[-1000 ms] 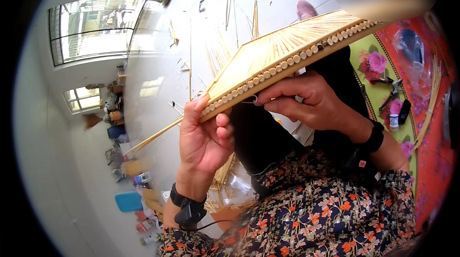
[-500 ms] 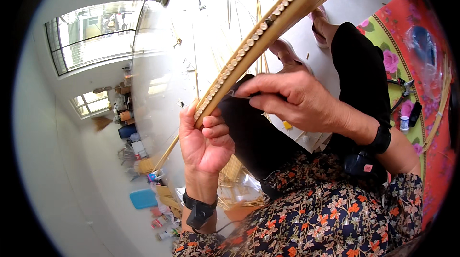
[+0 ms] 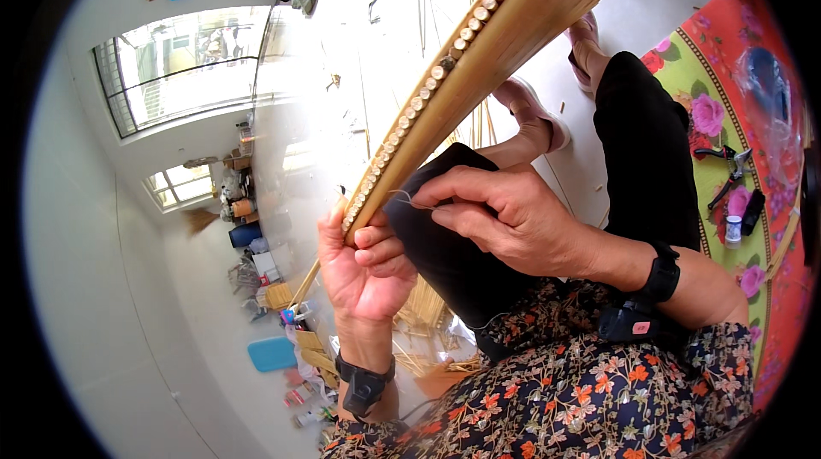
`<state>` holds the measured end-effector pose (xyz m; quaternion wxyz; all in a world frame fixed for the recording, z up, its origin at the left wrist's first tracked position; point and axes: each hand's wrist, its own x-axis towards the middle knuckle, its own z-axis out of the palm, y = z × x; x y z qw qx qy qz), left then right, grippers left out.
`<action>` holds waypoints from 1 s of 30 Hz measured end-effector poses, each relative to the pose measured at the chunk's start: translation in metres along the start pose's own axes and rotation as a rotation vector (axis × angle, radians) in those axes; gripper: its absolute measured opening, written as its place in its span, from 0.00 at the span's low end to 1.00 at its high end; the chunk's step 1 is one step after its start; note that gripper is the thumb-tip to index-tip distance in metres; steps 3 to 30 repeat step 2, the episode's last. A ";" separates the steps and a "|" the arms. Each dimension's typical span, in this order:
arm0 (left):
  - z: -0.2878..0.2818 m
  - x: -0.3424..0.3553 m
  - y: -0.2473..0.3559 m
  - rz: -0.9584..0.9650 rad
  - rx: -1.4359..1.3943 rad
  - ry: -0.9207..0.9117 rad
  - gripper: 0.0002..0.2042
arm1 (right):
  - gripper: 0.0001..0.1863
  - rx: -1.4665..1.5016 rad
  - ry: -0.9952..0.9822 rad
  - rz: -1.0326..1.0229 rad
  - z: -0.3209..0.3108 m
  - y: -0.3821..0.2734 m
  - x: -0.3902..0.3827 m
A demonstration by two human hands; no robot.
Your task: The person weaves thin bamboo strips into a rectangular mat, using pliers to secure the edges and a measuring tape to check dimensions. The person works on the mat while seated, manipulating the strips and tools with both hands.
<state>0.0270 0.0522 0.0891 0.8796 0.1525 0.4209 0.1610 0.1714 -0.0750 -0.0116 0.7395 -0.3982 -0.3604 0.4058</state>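
A panel of straw-coloured stalks (image 3: 513, 57) laid side by side slants across the middle, its round cut ends in a row along one edge. My left hand (image 3: 366, 264) grips the lower end of that panel, thumb on the row of ends and fingers curled on the other side. To the right of it, my right hand (image 3: 517, 218) is pinched shut, with a thin pale thread or wire (image 3: 399, 194) sticking out from between thumb and forefinger. The loose strand curves toward the panel; whether it touches is too fine to tell. A dark cut end breaks the pale row midway.
A red and green flowered mat (image 3: 680, 57) lies at right, bearing pruning shears (image 3: 729, 172), a small white jar (image 3: 734, 231) and clear plastic. Loose stalks (image 3: 423, 305) litter the floor under my left knee. Boxes and household things line the wall at left.
My right hand has moved down and slightly away from the panel, and more of the thread shows. The panel has tilted, showing more of its flat face. The left hand keeps its grip.
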 end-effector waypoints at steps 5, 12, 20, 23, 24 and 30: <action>-0.001 0.001 -0.002 -0.010 0.005 -0.014 0.21 | 0.11 0.018 -0.003 0.027 0.002 0.003 0.001; -0.001 0.001 -0.002 -0.010 0.005 -0.014 0.21 | 0.11 0.018 -0.003 0.027 0.002 0.003 0.001; -0.001 0.001 -0.002 -0.010 0.005 -0.014 0.21 | 0.11 0.018 -0.003 0.027 0.002 0.003 0.001; -0.001 0.001 -0.002 -0.010 0.005 -0.014 0.21 | 0.11 0.018 -0.003 0.027 0.002 0.003 0.001; -0.001 0.001 -0.002 -0.010 0.005 -0.014 0.21 | 0.11 0.018 -0.003 0.027 0.002 0.003 0.001; -0.001 0.001 -0.002 -0.010 0.005 -0.014 0.21 | 0.11 0.018 -0.003 0.027 0.002 0.003 0.001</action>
